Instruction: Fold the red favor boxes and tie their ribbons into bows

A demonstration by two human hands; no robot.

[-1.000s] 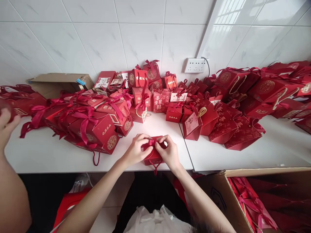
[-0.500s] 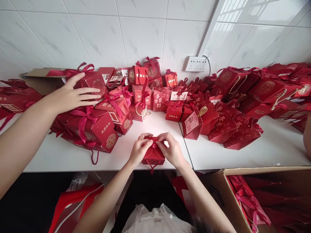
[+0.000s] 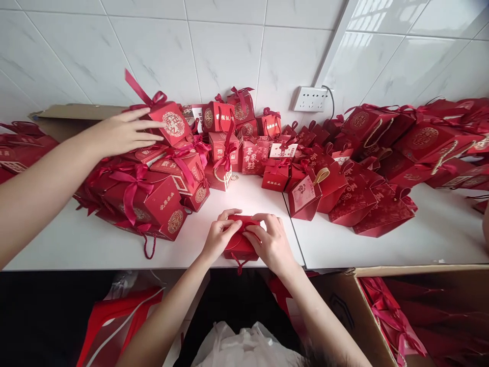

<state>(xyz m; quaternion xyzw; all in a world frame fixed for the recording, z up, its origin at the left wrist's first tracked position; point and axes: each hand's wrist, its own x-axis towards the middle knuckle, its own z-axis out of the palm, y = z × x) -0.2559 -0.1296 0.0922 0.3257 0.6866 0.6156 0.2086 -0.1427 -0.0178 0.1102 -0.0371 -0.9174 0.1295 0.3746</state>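
A small red gift box (image 3: 240,247) with a twisted cord loop sits at the table's front edge, between my two hands. My left hand (image 3: 222,233) grips its left side, the thumb pressed on the top flaps. At the top right, my right hand (image 3: 270,237) pinches with thumb and index finger at the box's closure; what exactly lies between the fingertips is too small to make out. The curved flaps on top are partly covered by my fingers.
At left, a co-worker's hand (image 3: 120,133) touches a red ribboned box (image 3: 173,124) on a pile. Several red boxes line the white table (image 3: 214,224) along the tiled wall, below a power strip (image 3: 308,99). A cardboard carton (image 3: 357,285) with red boxes stands front right.
My right hand's fingers have shifted slightly left over the box top. The co-worker's hand has moved with a ribboned box, which is now turned and further right on the pile.
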